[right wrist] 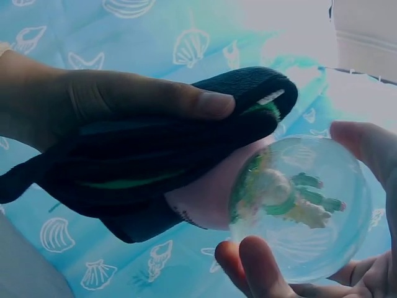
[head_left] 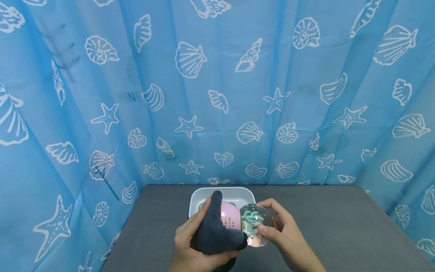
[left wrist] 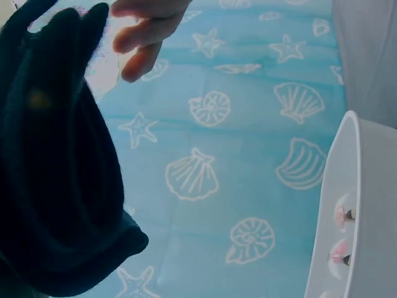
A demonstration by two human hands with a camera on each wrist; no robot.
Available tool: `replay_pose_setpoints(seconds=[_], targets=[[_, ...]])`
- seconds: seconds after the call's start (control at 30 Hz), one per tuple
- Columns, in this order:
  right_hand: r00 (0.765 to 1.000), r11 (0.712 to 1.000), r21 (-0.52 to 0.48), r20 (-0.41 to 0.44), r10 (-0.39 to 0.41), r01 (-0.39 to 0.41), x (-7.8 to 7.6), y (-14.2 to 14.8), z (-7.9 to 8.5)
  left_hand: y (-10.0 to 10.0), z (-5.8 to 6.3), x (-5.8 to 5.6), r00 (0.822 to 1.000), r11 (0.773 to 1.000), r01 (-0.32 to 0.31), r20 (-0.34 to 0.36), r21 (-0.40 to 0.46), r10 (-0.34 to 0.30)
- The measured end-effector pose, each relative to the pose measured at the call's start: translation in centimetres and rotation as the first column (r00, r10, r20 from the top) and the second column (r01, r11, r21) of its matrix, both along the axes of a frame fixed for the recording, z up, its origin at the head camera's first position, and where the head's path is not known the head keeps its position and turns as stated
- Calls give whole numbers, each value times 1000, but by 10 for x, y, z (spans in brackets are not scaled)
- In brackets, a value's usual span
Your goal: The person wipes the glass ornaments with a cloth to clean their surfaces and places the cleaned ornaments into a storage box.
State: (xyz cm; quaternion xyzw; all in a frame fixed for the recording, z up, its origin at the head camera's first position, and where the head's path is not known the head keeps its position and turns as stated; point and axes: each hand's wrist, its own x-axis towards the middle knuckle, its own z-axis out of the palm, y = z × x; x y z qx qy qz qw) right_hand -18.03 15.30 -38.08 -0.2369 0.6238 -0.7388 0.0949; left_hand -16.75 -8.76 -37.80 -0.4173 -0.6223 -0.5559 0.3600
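Observation:
A snow globe [head_left: 255, 226] with a clear ball, green cactus-like figures inside and a pink lettered base [head_left: 231, 216] lies sideways between the hands. My right hand [head_left: 287, 234] grips the ball, fingers around the far side and thumb on the near side. In my left hand [head_left: 190, 245] is a dark grey soft fabric piece [head_left: 215, 234], folded, against the pink base. The right wrist view shows green and white bits along the folds of this fabric [right wrist: 155, 149], which covers part of the base. What the fabric is cannot be told.
A white tray [head_left: 249, 190] with a raised rim stands behind the hands on the grey table [head_left: 326, 219]. Small pink-and-white shapes show on its inner side in the left wrist view. A blue shell-print curtain [head_left: 217, 113] hangs beyond the table.

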Motion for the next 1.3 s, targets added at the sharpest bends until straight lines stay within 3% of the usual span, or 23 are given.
replay_pose_setpoints(seconds=[0.13, 0.3, 0.4, 0.47, 0.67, 0.87, 0.97, 1.13, 1.3], targets=[[996, 1000, -21, 88, -7, 9, 0, -3, 0, 2, -1, -1, 1000, 1000, -15, -8, 1, 15], [959, 989, -121, 258, 119, -90, 0, -4, -2, 8, -2, -3, 992, 996, -88, -89, -14, 87], [937, 980, -154, 305, 168, -126, 0, -2, -4, 11, -3, -4, 985, 992, -126, -124, -23, 122], [935, 976, -171, 305, 181, -133, -1, -1, -5, 10, -4, -6, 983, 992, -128, -135, -26, 123], [957, 965, -203, 206, 206, -164, -5, -1, -5, 7, -10, -11, 981, 992, -126, -147, -17, 123], [977, 977, -149, 128, 173, -154, -6, 2, -4, 3, -11, -9, 988, 996, -83, -128, -8, 82], [989, 983, -120, 39, 144, -138, -5, 3, -5, 2, -8, -7, 993, 998, -60, -103, -9, 59], [991, 999, -25, -130, 22, -25, -2, 3, -6, 2, -5, -6, 999, 1000, -24, -42, -3, 23], [952, 981, 107, -278, -129, 164, 1, 1, -7, 1, -5, -5, 999, 999, -37, 35, 13, 36]])
